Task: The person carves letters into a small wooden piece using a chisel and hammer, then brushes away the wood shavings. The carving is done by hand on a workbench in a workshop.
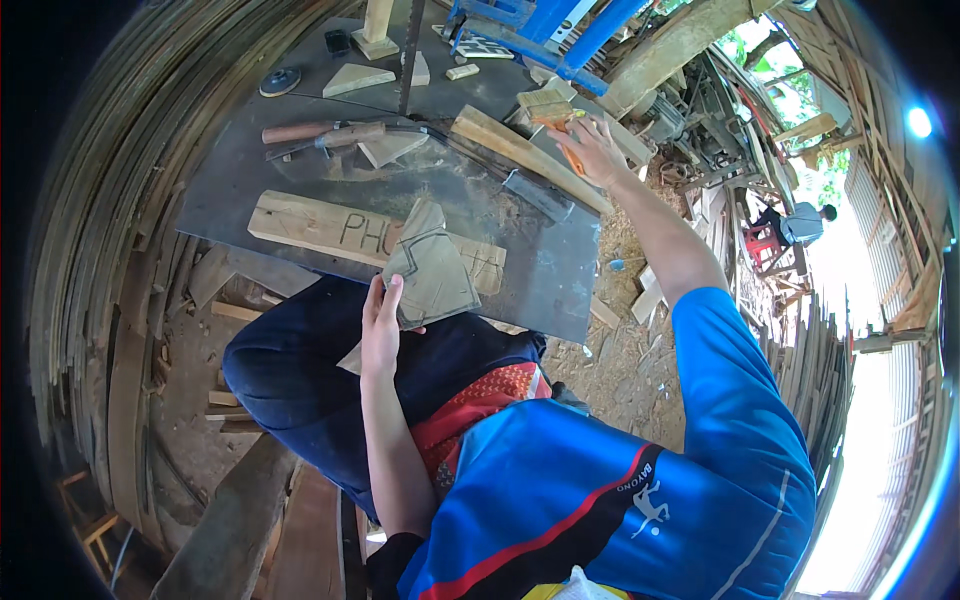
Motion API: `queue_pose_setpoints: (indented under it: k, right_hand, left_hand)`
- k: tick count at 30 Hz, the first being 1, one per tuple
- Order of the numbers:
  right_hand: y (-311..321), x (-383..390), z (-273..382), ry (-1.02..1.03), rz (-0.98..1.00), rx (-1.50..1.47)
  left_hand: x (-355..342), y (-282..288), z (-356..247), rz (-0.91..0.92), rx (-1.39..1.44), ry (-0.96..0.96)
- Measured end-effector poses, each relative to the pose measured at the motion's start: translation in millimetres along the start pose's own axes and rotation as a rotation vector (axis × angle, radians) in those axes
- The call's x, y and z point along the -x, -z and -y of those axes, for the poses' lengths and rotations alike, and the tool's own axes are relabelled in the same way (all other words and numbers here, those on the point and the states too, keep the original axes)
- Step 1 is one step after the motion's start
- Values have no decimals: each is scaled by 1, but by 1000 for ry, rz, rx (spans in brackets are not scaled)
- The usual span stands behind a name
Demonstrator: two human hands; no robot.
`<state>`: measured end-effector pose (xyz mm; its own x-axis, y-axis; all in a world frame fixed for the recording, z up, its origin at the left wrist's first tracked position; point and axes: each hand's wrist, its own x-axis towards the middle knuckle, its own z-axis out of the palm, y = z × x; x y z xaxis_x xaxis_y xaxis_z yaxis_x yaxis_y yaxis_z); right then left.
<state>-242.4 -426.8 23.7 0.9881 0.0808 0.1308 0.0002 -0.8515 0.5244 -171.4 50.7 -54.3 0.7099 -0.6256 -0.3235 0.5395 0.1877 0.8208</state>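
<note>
My left hand (382, 325) grips the edge of a flat, angular wooden piece (440, 270) with dark lines drawn on its face. It is tilted above my lap at the table's near edge, partly covering a long wooden block (290, 217) with dark lettering. At the far right of the table, my right hand (596, 152) is closed around the orange handle of a paintbrush (548, 108), whose pale bristles point left and away. Below that hand runs a long wooden bar (525, 155).
Wooden-handled tools (300, 132) lie on the dark table (225, 190), with wood offcuts (357, 79) and a round disc (280, 82) behind. A blue metal frame (545, 35) stands at the far edge. Stacked boards (90, 250) line the left. A person (803, 222) sits far right.
</note>
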Motion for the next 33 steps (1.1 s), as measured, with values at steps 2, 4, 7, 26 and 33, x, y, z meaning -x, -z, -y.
queue_pose_setpoints:
  k: [2,4,7,26,33]
  right_hand:
    - [-9,7,-10,-46,5,34]
    - [-13,10,-11,-83,3,39]
    - [-9,7,-9,-105,4,29]
    - [215,-45,131,305,309,-652]
    - [211,-41,158,325,129,-506]
  left_hand:
    - [-1,-4,1,-34,-16,6]
    - [-2,-3,6,-94,-62,12]
    - [-4,8,5,41,-35,4]
    - [-8,5,11,5,-60,-18]
    - [-9,4,7,28,-103,-25]
